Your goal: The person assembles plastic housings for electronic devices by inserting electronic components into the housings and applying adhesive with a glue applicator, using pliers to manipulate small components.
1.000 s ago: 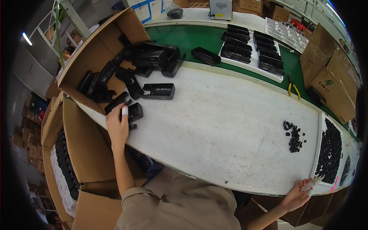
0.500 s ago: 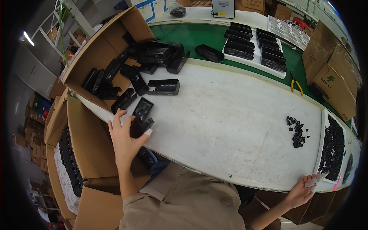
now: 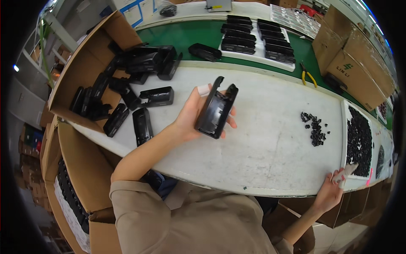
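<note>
My left hand (image 3: 192, 112), with white wrap on its thumb, grips a black plastic housing (image 3: 216, 111) above the white work surface. The housing is tilted with its hollow side showing. At the table's lower right edge is my right hand (image 3: 330, 191), fingers closed around a small whitish piece with a pointed end (image 3: 349, 169); its kind is unclear. Beside that hand lies a white tray (image 3: 344, 144) filled with small black parts (image 3: 358, 131). More of these small parts form a loose pile (image 3: 315, 130) left of the tray.
An open carton (image 3: 63, 91) on its side spills several black housings (image 3: 141, 59) at the left. Farther back, a white foam tray (image 3: 258, 57) holds rows of housings on a green mat (image 3: 186, 36). Yellow-handled pliers (image 3: 309, 78) lie near a brown box (image 3: 351, 63).
My left hand has picked up a black housing from the left side and carried it right, over the middle of the table. My right hand stays by the tray. The whole view has shifted slightly.
</note>
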Available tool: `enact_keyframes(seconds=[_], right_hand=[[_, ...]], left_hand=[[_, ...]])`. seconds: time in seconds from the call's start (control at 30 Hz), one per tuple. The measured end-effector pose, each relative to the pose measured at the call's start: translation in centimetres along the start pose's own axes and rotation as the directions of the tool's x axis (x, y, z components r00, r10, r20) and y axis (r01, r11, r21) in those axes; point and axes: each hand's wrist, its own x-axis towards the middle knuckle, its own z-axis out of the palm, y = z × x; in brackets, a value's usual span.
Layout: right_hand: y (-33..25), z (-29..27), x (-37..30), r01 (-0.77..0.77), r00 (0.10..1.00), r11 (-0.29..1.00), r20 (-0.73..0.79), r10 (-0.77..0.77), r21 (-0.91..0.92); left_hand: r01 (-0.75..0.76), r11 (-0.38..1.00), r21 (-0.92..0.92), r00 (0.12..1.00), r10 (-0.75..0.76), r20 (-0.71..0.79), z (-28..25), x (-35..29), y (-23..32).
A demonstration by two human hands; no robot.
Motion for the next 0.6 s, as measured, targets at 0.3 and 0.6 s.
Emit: enact_keyframes(seconds=[0.3, 0.6], right_hand=[[-0.3, 0.8, 2.1, 0.039, 0.999, 0.923, 0.029, -0.030, -0.382], [0.3, 5.7, 5.3, 0.244, 0.964, 0.516, 0.263, -0.038, -0.821]], left_hand=[[0.247, 0.837, 0.488, 0.955, -0.296, 0.025, 3.9, 3.8, -1.5], [-0.398, 0.215, 0.892, 0.875, -0.203, 0.439, 9.3, 6.2, -3.3]])
